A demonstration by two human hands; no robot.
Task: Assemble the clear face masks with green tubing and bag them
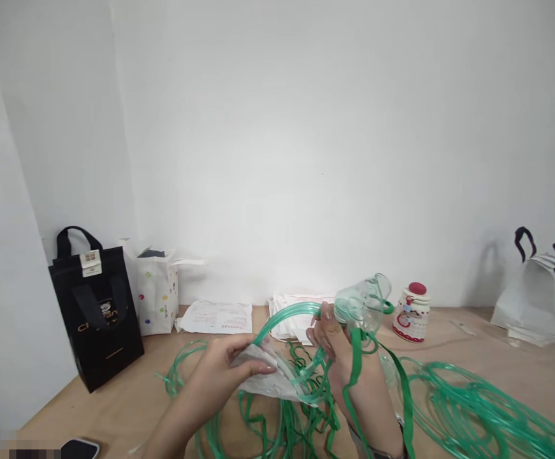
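My right hand (pixel 335 347) is closed on a clear green oxygen mask (pixel 363 301), held up above the wooden table (pixel 129 395). A green elastic strap (pixel 353 370) hangs from the mask over my wrist. My left hand (pixel 224 370) pinches a crumpled white plastic wrapper (pixel 270 379) beside it. A loop of green tubing (pixel 281 315) arches from the mask toward my left hand. More green tubing (pixel 468 408) lies coiled and tangled on the table below and to the right.
A black paper bag (pixel 96 306) and a white dotted bag (pixel 157 292) stand at the left by the wall. Flat white packets (pixel 217 317) lie at the back. A small red-lidded jar (pixel 411 312) stands right of the mask. A grey bag (pixel 538 293) sits far right.
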